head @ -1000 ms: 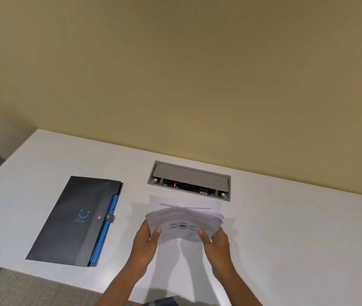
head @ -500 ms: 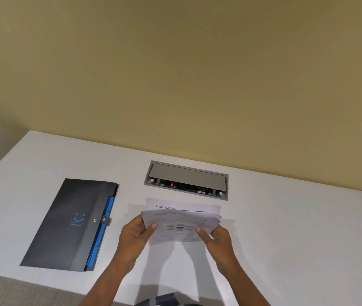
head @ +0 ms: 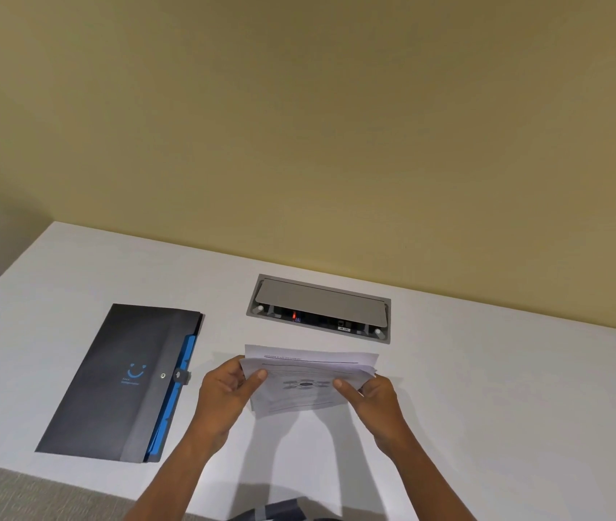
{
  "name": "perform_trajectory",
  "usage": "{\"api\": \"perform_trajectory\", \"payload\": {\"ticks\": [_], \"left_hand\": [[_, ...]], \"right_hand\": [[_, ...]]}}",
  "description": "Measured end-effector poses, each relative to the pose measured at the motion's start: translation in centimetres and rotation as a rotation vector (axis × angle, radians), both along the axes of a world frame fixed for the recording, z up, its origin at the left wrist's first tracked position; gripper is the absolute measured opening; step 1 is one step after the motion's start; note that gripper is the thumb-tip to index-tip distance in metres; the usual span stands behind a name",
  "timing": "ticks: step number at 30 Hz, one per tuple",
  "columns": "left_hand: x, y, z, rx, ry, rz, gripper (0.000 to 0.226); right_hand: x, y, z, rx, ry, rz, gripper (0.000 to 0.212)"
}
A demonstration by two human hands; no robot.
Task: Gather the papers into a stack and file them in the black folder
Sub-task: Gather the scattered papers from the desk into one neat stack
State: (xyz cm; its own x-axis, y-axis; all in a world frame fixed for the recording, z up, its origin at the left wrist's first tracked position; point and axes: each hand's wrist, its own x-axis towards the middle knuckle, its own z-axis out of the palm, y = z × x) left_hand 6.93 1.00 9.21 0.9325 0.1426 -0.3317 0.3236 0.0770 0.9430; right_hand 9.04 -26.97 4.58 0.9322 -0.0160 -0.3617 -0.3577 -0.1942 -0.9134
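A loose stack of white printed papers is held over the middle of the white table, its sheets slightly fanned and tilted toward me. My left hand grips the stack's left edge, thumb on top. My right hand grips the right edge the same way. The black folder lies flat and shut to the left of my hands, with a blue smiley mark, a snap tab and blue dividers showing along its right edge.
A grey cable and socket box is set into the white table just behind the papers, its lid partly raised. A yellow wall runs along the table's far edge. The near table edge is at the bottom left.
The papers have lowered slightly and flattened between my hands, their edges drawn closer together. Both hands keep their grip. The folder has not moved.
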Motion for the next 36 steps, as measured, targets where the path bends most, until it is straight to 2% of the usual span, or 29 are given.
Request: {"api": "perform_trajectory", "payload": {"ticks": [1,3,4,9,14,19,22,28,32,36], "left_hand": [[0.1,0.0,0.1,0.004,-0.005,0.001,0.046],[0.1,0.0,0.2,0.021,-0.014,0.003,0.046],[0.0,0.0,0.2,0.044,-0.020,0.002,0.047],[-1.1,-0.7,-0.4,0.142,-0.071,0.033,0.040],[-1.4,-0.5,-0.3,0.100,-0.060,0.058,0.049],[-0.5,0.3,0.8,0.058,-0.039,0.026,0.036],[0.2,0.4,1.2,0.047,-0.019,-0.002,0.036],[0.8,-1.2,1.0,0.138,0.055,0.014,0.035],[0.3,-2.5,1.1,0.151,0.002,0.051,0.032],[-0.2,-3.8,1.4,0.198,-0.081,0.073,0.033]], "right_hand": [[0.0,0.0,0.2,0.003,-0.005,-0.002,0.050],[-0.2,0.0,0.9,0.028,0.009,-0.016,0.019],[-0.3,0.1,0.8,0.032,0.012,-0.033,0.013],[-1.0,0.9,0.7,0.003,-0.003,-0.106,0.018],[-1.2,0.8,1.5,0.038,0.013,-0.060,0.023],[-0.1,0.4,3.0,0.068,-0.029,-0.006,0.023],[0.7,0.7,3.4,0.072,-0.025,-0.034,0.027],[0.9,2.3,3.7,-0.013,-0.054,-0.102,0.019],[0.2,3.1,3.7,-0.075,-0.105,-0.165,0.017],[-0.7,4.2,4.4,-0.001,-0.179,-0.248,0.027]]}}
